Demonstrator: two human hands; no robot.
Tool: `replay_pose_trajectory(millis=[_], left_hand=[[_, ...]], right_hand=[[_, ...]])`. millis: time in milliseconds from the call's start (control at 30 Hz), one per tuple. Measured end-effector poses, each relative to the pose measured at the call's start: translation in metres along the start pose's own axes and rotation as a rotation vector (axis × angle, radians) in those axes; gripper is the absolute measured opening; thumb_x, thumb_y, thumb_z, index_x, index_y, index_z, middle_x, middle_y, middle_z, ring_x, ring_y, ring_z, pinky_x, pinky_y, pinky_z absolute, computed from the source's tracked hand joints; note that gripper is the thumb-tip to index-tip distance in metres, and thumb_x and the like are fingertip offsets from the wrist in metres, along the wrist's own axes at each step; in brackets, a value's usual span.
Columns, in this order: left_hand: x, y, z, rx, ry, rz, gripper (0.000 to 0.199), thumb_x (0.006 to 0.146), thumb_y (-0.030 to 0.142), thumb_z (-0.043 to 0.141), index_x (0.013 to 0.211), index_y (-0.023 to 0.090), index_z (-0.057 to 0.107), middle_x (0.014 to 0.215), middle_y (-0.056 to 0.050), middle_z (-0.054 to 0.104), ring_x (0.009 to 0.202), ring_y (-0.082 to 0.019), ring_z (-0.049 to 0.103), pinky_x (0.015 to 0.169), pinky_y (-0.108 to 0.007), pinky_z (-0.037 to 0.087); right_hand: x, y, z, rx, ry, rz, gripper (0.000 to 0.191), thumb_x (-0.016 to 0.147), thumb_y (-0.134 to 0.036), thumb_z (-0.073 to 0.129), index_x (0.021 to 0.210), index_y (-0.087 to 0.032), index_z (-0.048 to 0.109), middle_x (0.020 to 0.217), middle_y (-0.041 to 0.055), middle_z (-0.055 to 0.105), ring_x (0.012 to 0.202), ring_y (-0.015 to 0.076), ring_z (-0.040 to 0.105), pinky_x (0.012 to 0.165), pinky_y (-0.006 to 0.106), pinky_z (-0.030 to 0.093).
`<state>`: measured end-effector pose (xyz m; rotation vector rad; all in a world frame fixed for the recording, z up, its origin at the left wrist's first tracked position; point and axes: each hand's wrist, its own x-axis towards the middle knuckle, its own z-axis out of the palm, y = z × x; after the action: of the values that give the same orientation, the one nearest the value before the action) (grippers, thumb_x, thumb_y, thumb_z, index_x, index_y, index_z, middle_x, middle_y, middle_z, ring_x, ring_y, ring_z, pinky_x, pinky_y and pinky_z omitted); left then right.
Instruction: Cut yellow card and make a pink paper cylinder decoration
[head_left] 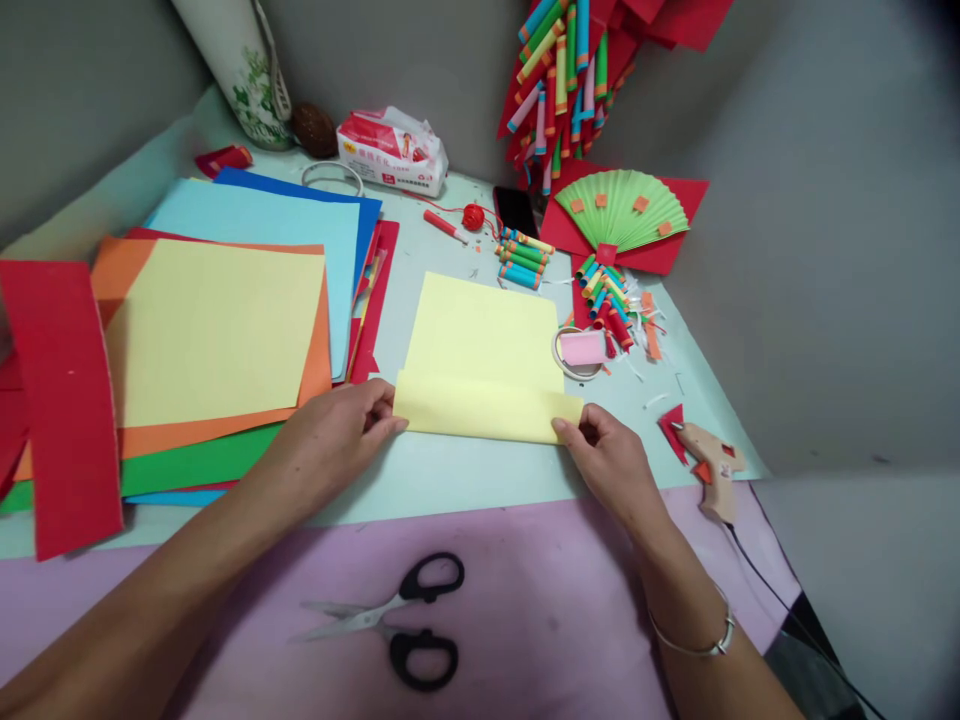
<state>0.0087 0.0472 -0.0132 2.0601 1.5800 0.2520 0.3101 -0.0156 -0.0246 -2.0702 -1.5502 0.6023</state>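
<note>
**Two hands hold a yellow sheet, folded over along its near side**

At the middle of the worktop (pixel 465 490), a yellow sheet (pixel 484 325) lies with its near side turned over into a broad strip. The left hand (pixel 356 425) pinches the strip's left end between thumb and fingers; the right hand (pixel 607 450) pinches its right end. The turned strip is the only fold visible. The larger far part is flat and unfolded, and whether the crease is pressed firm cannot be told.

Toward the far right corner, a pleated green fan (pixel 626 210) and banded paper rolls (pixel 525 258) look already made. More banded rolls hang in a cluster (pixel 559 80) above.

Along the left edge is a stack of coloured paper (pixel 217 335). Near the right edge is a glue gun (pixel 716 465). Toward the near edge, scissors (pixel 370 618) lie with blades apart, untouched.
</note>
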Motion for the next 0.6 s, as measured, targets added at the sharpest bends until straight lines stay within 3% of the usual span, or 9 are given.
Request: replay_pose_trajectory(millis=[600], left_hand=[[0.0006, 0.0066, 0.0028, 0.009, 0.027, -0.059, 0.017, 0.083, 0.039, 0.049, 0.088, 0.024, 0.055, 0.081, -0.003, 0.070, 0.078, -0.025, 0.064, 0.066, -0.034, 0.041]], right_hand=[[-0.0002, 0.0013, 0.0061, -0.143, 0.084, -0.169, 0.029, 0.089, -0.034, 0.053, 0.067, -0.023, 0.038, 0.071, -0.0016, 0.046, 0.062, 0.0159, 0.044, 0.060, 0.030, 0.032]])
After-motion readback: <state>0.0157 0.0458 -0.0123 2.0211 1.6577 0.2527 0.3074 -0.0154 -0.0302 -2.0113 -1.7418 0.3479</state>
